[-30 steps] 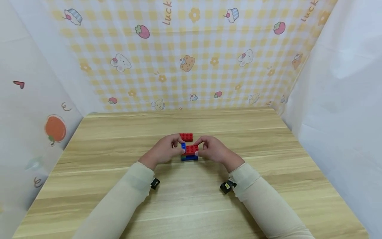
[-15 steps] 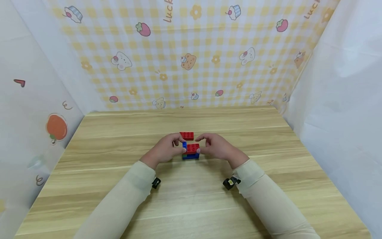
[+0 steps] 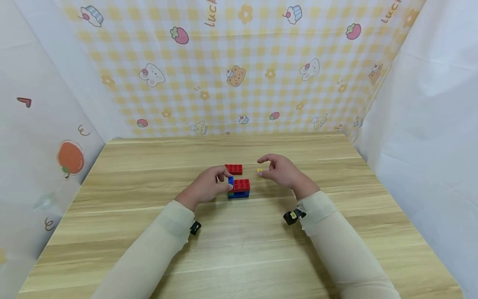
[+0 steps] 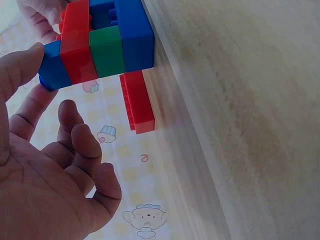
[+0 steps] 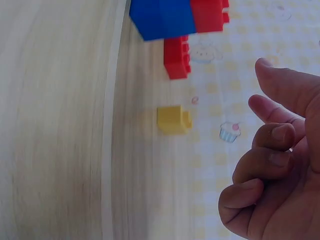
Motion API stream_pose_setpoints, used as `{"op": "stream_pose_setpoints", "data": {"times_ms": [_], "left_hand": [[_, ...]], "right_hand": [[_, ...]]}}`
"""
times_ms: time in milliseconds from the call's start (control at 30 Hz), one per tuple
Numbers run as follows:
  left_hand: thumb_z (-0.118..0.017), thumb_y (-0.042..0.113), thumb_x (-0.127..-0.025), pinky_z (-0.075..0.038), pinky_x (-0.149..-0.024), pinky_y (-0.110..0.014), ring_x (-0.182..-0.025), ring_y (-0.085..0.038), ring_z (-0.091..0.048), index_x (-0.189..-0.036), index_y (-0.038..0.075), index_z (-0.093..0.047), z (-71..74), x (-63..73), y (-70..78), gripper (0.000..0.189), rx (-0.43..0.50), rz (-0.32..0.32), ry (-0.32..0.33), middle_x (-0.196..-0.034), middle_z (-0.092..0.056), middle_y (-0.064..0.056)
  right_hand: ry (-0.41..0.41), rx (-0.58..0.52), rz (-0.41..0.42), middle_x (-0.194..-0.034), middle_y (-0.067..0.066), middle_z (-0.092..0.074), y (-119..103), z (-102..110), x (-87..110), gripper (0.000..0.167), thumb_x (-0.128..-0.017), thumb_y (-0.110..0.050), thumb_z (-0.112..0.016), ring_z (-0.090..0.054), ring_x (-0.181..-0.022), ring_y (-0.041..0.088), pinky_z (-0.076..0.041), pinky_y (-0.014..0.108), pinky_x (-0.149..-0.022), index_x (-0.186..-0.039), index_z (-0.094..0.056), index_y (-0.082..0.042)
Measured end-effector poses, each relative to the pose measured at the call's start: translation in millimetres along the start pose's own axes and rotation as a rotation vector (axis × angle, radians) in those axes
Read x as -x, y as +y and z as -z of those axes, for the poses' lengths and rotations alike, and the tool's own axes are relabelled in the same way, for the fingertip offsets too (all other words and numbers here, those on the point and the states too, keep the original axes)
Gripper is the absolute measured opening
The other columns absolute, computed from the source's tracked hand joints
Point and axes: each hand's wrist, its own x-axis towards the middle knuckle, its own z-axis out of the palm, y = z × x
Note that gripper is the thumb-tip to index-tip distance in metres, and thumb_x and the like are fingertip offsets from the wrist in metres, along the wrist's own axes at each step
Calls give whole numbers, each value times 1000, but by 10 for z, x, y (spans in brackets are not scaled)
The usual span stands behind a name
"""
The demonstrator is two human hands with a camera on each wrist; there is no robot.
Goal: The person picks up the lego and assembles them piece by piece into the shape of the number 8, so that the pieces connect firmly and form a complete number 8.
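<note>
A toy-brick stack stands on the table: blue at the bottom (image 4: pixel 137 40), a green brick (image 4: pixel 107 52) above it at the left end, then a red brick (image 3: pixel 242 185). On the red brick's left end sits a small blue brick (image 4: pixel 56 65). My left hand (image 3: pixel 205 185) pinches this small blue brick between thumb and index finger. My right hand (image 3: pixel 284 172) hovers beside a small yellow brick (image 5: pixel 170 120), thumb and index finger apart, holding nothing; the other fingers bend loosely. In the right wrist view a gap shows between the hand and the yellow brick.
A loose red brick (image 3: pixel 234 169) lies just behind the stack on the wooden table (image 3: pixel 239 249). A yellow checked cloth (image 3: pixel 179 83) hangs behind the table, with white cloth (image 3: pixel 422 137) at the right side.
My right hand has let go of the stack's right end and moved right and back, bringing the yellow brick into sight. The left hand stays on the small blue brick.
</note>
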Motion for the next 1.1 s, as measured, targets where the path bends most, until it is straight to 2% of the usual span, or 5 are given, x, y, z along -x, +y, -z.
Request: {"op": "stream_pose_setpoints", "data": {"times_ms": [300,933,1100], "left_hand": [[-75,25,-97,-44,-68,-34,-91,-25,-48,-114,18,-67,-3,3,-5,20,0,1,2,-113,-52,-9],[-76,25,-97,-42,-66,-34,-88,-24,-47,-114,15,-67,0,-2,-22,21,6,-24,6,-110,-52,-9],[-76,24,-97,-42,-66,-34,-88,-24,-47,-114,15,-67,-3,-8,-29,21,14,-23,4,-110,-51,-9]], "right_hand": [[-8,72,-83,-78,4,-50,116,-9,-114,44,-98,-21,-76,-46,-63,18,-41,32,-59,-139,-65,-11],[-26,167,-149,-90,8,-56,205,-74,-244,38,-97,-19,-77,-50,-75,21,-43,34,-68,-134,-70,-16],[-37,177,-169,-98,9,-59,195,-80,-257,37,-97,-19,-77,-51,-82,23,-44,35,-72,-133,-70,-17]]}}
